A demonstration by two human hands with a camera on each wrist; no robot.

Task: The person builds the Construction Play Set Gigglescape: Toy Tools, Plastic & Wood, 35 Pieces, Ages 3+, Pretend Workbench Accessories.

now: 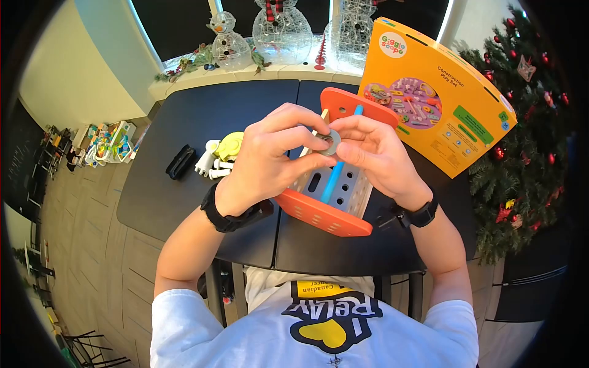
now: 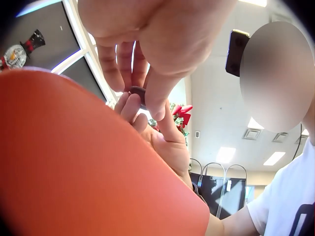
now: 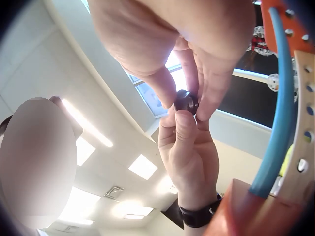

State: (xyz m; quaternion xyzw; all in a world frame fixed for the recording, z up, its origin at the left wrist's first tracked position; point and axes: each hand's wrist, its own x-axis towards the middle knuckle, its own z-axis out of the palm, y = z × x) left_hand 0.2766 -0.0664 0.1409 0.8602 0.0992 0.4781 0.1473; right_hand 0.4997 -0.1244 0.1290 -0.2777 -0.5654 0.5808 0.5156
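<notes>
A small grey ring-shaped piece (image 1: 335, 140) with a round hole is held up between both hands, above the toy toolbox (image 1: 325, 216). My left hand (image 1: 270, 150) pinches it from the left between thumb and fingers. From the other side, my right hand (image 1: 381, 158) grips its edge with thumb and fingertips. Seen from the right wrist, the piece (image 3: 186, 102) looks dark and thick, partly covered by fingertips. Under the hands, the toolbox has orange end panels, sides with holes, and a blue rod (image 1: 333, 183) running between the ends.
Left of the toolbox lie yellow-green and white toy pieces (image 1: 230, 146) and a black case (image 1: 180, 162) on the dark table (image 1: 150, 196). An orange construction set box (image 1: 451, 98) stands at the back right, near a decorated tree (image 1: 521, 141). Wire snowmen (image 1: 282, 37) line the window ledge.
</notes>
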